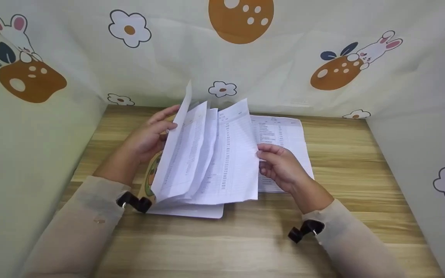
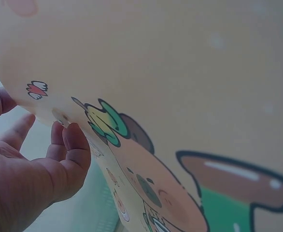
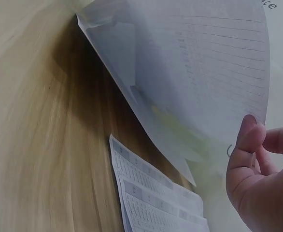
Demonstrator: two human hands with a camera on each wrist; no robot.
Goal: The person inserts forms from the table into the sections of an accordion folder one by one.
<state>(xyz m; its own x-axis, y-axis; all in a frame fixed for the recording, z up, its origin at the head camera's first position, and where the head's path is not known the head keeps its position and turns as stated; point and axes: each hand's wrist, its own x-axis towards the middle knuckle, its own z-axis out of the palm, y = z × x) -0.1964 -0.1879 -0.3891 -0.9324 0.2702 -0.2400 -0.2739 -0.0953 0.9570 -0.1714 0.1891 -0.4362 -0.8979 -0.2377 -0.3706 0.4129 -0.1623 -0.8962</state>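
Observation:
In the head view a fan of printed paper sheets stands partly raised over a folder with a rounded white corner. My left hand grips the upper left edge of the leftmost raised leaf, thumb on its front. The left wrist view shows that hand's curled fingers beside a round button on the folder's cartoon-printed cover. My right hand pinches the right edge of the rightmost raised sheet between thumb and fingers, also visible in the right wrist view. Leaves hide the left fingertips' exact hold.
More printed sheets lie flat on the wood-grain table, behind and under the right hand. A pale curtain with fruit, rabbits and flowers encloses the table's back and sides. Black clip mounts sit on both sleeves.

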